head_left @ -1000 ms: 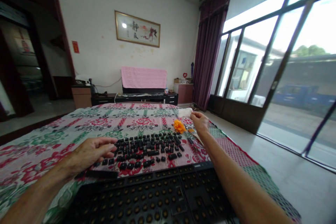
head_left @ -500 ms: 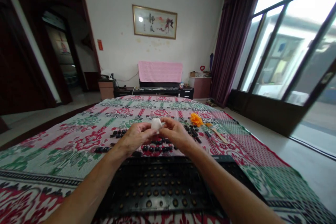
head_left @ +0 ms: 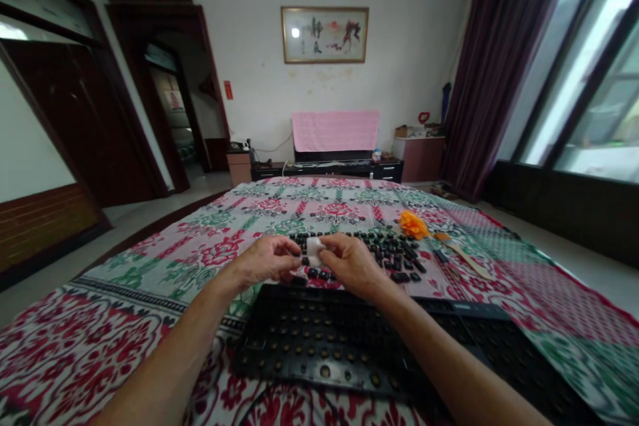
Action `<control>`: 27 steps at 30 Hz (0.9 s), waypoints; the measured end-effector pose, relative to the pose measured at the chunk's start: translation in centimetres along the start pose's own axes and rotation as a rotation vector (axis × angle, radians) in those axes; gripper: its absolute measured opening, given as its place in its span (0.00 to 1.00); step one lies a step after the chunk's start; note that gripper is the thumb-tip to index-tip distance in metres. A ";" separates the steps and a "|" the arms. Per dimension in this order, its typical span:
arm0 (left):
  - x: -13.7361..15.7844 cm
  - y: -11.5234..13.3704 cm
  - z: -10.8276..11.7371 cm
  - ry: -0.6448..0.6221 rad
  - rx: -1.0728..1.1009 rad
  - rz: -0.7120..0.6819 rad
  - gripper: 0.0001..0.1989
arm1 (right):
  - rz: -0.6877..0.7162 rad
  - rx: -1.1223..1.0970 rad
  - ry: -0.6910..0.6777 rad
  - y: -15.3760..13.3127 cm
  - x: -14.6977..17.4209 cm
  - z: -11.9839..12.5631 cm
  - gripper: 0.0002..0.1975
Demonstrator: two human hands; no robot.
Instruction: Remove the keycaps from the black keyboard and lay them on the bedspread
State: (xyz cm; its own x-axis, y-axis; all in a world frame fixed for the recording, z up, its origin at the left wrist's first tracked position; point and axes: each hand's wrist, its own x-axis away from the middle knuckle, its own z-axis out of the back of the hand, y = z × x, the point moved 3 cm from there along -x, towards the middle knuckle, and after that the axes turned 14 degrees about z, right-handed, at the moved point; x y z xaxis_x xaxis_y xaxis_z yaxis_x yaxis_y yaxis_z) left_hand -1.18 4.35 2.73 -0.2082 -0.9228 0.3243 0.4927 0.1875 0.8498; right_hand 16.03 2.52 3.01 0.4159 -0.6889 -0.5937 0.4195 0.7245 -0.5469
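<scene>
My right hand [head_left: 349,263] pinches a folded white tissue or wipe [head_left: 313,249] between thumb and fingers, above the table. My left hand [head_left: 267,258] is just left of it, fingers curled with thumb and index tips close together. A small dark bit shows at those tips, too small to tell whether it is held or lies behind. Below both hands lies a black keyboard [head_left: 309,326] with its keys off, bare key posts showing. Beyond them, loose black keycaps [head_left: 394,249] spread in rows, partly hidden by my hands.
A flower-patterned cloth [head_left: 219,249] covers the large table. To the right lie an orange artificial flower [head_left: 413,223], a brush with a wooden handle [head_left: 472,261] and a small dark tool [head_left: 441,256]. A pink cloth [head_left: 334,132] hangs over a screen by the far wall.
My hands have parted slightly: both were at the white tissue, and now only the right hand holds it. The view has turned left, showing more of the keycaps and the keyboard.
</scene>
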 end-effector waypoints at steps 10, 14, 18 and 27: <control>-1.0 -5.3 3.8 -0.089 -0.444 0.197 0.16 | -0.107 0.160 -0.210 0.2 1.0 -0.8 0.10; -1.6 -6.0 3.3 -0.128 -0.403 0.203 0.16 | -0.098 0.187 -0.303 0.8 1.6 -1.4 0.10; -1.5 -6.3 3.1 -0.230 -0.327 0.218 0.13 | -0.136 0.189 -0.397 1.4 2.0 -1.4 0.09; -1.6 -7.7 3.7 -0.366 -0.129 0.235 0.14 | 0.115 0.190 -0.422 -1.1 0.1 -2.7 0.10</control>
State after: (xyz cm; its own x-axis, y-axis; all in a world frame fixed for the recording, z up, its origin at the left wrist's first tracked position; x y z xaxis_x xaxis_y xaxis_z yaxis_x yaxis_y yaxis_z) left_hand -7.73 5.65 -2.78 -0.3514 -0.6764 0.6473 0.6587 0.3127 0.6844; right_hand 13.42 1.68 2.00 0.7432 -0.5814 -0.3310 0.4750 0.8070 -0.3509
